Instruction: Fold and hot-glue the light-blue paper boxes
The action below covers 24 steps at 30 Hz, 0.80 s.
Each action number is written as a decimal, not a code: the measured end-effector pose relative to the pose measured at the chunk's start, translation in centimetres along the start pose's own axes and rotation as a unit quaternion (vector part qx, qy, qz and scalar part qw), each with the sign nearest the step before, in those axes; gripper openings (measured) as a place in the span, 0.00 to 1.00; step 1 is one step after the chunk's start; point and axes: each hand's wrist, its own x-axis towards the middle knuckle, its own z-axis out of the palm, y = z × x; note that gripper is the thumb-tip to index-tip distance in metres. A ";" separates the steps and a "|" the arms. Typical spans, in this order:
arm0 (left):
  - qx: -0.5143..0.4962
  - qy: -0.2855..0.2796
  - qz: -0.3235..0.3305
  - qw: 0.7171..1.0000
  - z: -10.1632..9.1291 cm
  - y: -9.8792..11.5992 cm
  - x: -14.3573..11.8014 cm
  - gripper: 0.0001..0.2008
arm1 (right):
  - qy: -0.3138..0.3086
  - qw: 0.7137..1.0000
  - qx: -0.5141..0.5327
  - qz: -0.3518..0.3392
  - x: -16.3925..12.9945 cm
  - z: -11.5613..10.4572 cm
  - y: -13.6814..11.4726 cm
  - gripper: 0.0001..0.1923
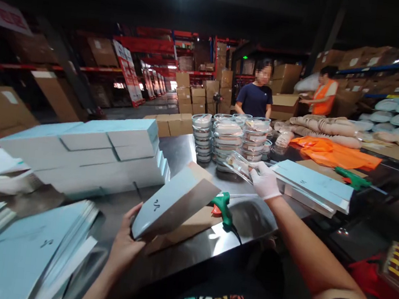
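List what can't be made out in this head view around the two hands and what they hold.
- Left hand: fingers hidden behind the light-blue box it grips.
- Box interior: not shown, so contents unknown.
- Right hand: gloved; the clear lidded container it holds is blurred and its contents unreadable.
- Small mark on the box: too small to read.
- Green glue gun: its cord runs off below the table edge.

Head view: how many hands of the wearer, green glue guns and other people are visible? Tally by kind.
Wearer's hands: 2, left hand on a pale blue box, gloved right hand on a clear plastic container.
Green glue guns: 2, one near, one far right.
Other people: 2, dark shirt, orange vest.
Total: 6
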 end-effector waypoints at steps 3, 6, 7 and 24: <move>0.028 -0.016 -0.014 0.999 1.0 0.3 -0.8 0.49 | -0.115 0.980 -0.035 -0.156 -1.5 -3.9 -5.8 0.08; 0.011 -0.014 -0.022 1.000 2.4 0.6 -1.6 0.48 | -0.174 0.940 -0.146 -0.255 -3.3 -6.3 -11.1 0.14; -0.006 -0.021 -0.026 0.999 3.0 0.6 -1.8 0.47 | -0.174 0.930 -0.184 -0.267 -3.7 -6.6 -12.4 0.14; -0.157 -0.156 -0.024 0.975 6.9 -2.4 -5.6 0.41 | -0.246 0.890 -0.140 -0.356 -5.4 -4.8 -16.7 0.12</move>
